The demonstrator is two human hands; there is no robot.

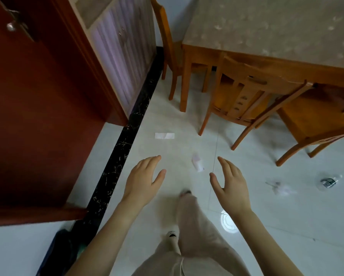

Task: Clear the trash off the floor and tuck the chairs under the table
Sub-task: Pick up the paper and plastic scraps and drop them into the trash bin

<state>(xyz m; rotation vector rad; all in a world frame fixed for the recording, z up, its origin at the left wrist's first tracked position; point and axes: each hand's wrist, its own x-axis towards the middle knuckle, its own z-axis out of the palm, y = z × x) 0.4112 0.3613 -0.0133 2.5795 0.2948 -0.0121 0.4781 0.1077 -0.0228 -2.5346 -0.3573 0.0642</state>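
Note:
My left hand [142, 181] and my right hand [229, 186] are stretched out in front of me over the pale tiled floor, both empty with fingers apart. Between them and a little farther on lies a small crumpled pink-white wrapper [198, 163]. A flat white paper slip [164, 135] lies beyond it. To the right lie a crumpled clear wrapper [280, 187] and a clear plastic piece with a dark label [328, 182]. A wooden chair [244, 100] stands pulled out from the wooden table [266, 64]. A second chair [314, 124] stands at the right.
A third chair [168, 46] stands at the table's far left end by the wall. A dark red door [37, 96] and a black marble threshold strip [123, 148] run along the left. My legs and shoes [187, 226] are below my hands.

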